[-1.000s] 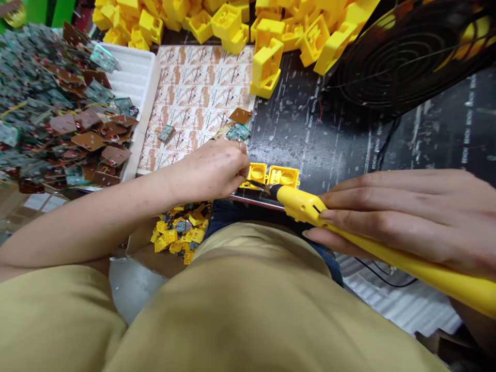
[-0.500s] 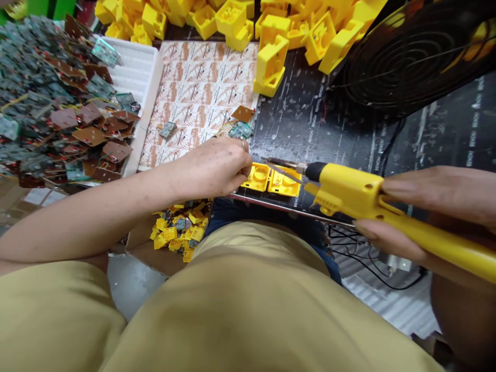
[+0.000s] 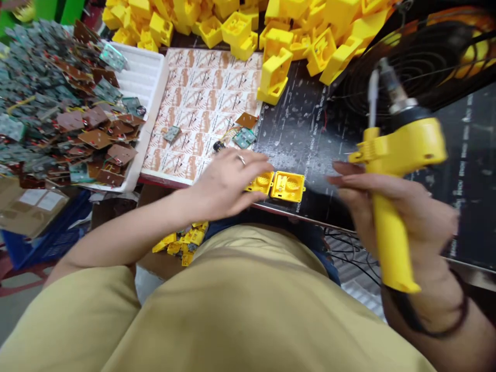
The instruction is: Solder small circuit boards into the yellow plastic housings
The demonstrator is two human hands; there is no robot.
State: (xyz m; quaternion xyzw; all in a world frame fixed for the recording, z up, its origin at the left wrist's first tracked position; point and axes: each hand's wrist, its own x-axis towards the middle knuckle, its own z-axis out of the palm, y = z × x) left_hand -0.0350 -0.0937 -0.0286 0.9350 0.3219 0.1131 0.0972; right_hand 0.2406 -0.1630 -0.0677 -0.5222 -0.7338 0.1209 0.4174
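My left hand point(image 3: 228, 181) is at the front edge of the bench, its thumb and forefinger on opposite sides of a small yellow plastic casing point(image 3: 263, 182) that it partly covers. A second casing half point(image 3: 287, 187), hollow side up, lies right beside it. Wrapped around the handle of a yellow soldering gun point(image 3: 393, 237) is my right hand point(image 3: 403, 206), raised over the right of the bench. The gun's metal tip and thin feed tube point away from me. Just beyond my left hand lie a green circuit module point(image 3: 244, 137) and a brown board point(image 3: 247, 120).
A white foam tray point(image 3: 155, 77) at left carries a heap of modules and brown boards point(image 3: 93, 137). Yellow casings point(image 3: 236, 28) are piled along the back. A black fan point(image 3: 411, 67) stands back right. More casings point(image 3: 182, 243) fill a box below.
The soldering gun has swung from pointing left, near the casings, to pointing away and upward at the right. My left hand has opened out from a closed pinch to span the left casing.
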